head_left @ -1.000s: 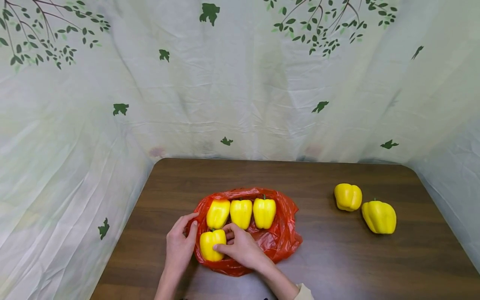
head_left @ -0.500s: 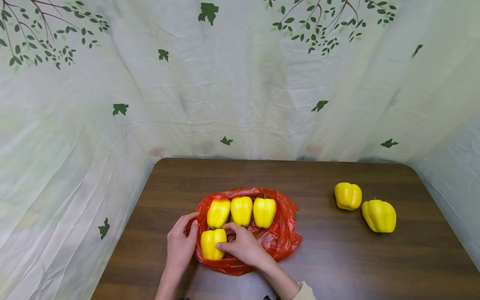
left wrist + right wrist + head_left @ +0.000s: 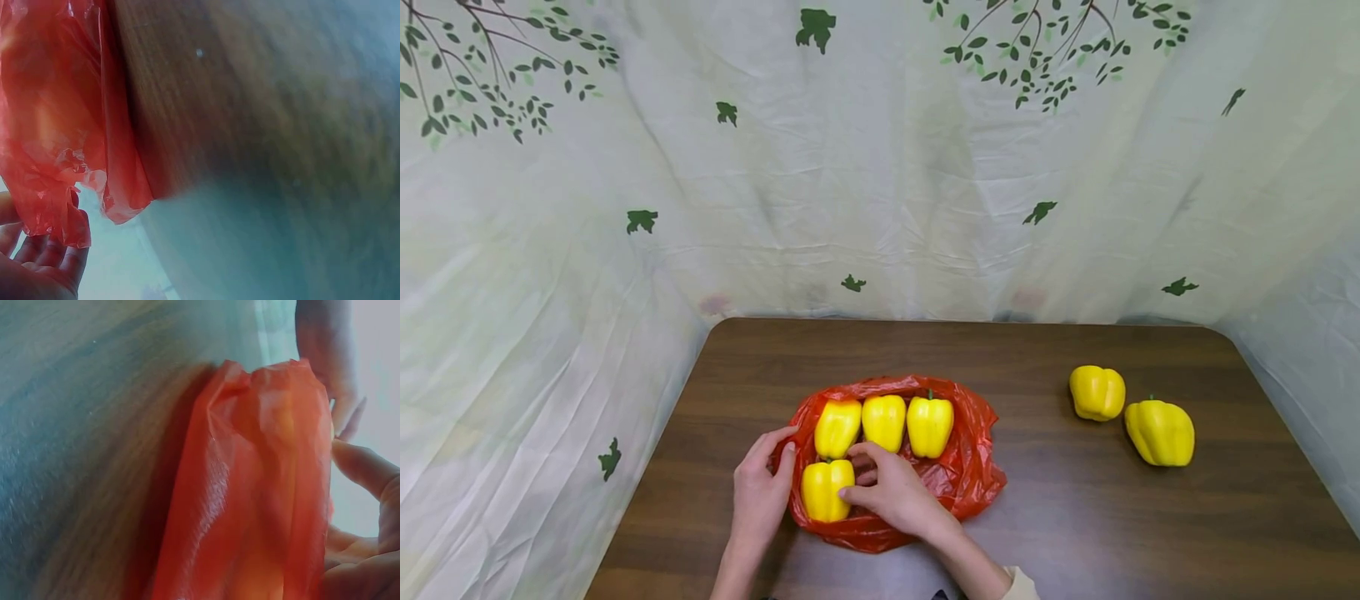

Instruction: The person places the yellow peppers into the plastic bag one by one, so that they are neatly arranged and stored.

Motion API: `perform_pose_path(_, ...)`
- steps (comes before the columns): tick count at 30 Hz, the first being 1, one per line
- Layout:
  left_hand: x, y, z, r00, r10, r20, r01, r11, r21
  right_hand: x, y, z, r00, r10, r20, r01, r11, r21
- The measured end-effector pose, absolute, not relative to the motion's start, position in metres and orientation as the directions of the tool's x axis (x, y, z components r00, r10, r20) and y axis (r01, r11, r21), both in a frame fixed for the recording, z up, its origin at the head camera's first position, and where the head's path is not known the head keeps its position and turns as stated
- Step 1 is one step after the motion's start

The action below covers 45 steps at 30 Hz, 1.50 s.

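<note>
A red plastic bag (image 3: 955, 483) lies on the table with its mouth spread wide. Inside, three yellow bell peppers form a back row: a left one (image 3: 837, 429), a middle one (image 3: 883, 423) and a right one (image 3: 930, 427). A fourth yellow bell pepper (image 3: 827, 492) sits in front at the left. My left hand (image 3: 762, 483) holds the bag's left rim between thumb and fingers; the left wrist view shows the fingers (image 3: 53, 256) against the film. My right hand (image 3: 895, 492) is at the front pepper's right side, thumb tip at its edge, fingers loosely bent. The pepper's right side is partly covered.
Two more yellow bell peppers lie outside the bag at the right: a farther one (image 3: 1097, 392) and a nearer one (image 3: 1160, 433). The brown wooden table (image 3: 1037, 533) ends at a pale leaf-printed curtain (image 3: 910, 208) at the back and sides.
My right hand has slid slightly right, its thumb drawing back from the front pepper's face to its edge. The left hand and the peppers stay nearly the same.
</note>
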<state>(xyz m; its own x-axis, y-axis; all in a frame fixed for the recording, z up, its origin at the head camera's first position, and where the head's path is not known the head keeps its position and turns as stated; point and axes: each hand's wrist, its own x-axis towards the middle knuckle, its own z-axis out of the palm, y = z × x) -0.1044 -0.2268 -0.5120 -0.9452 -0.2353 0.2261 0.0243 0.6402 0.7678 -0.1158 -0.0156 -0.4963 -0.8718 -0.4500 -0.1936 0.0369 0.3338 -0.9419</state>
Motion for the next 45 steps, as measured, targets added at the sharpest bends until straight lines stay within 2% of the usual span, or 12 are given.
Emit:
perform_pose_path(7,-0.105,-0.227,-0.512,-0.944,-0.233,0.234,0.031,0.645,0.764,-0.115,-0.009,-0.489,-0.864,-0.462,-0.200,0.042,0.330,-0.943)
perform_pose_path(16,-0.105,-0.227,-0.512,-0.943,-0.235,0.237,0.031,0.645,0.764,-0.107,0.005,-0.481,-0.859,-0.476,-0.190,0.067,0.263,-0.963)
perform_pose_path(30,-0.106,-0.226,-0.511,-0.945,-0.234,0.228,0.025,0.644,0.764,-0.091,0.036,-0.463,-0.900,-0.395,-0.184,0.055,0.316,-0.947)
perform_pose_path(45,-0.106,-0.225,-0.511,-0.949,-0.237,0.208,0.010,0.637,0.771,-0.089,0.063,-0.465,-0.939,-0.310,-0.150,0.032,0.355,-0.934)
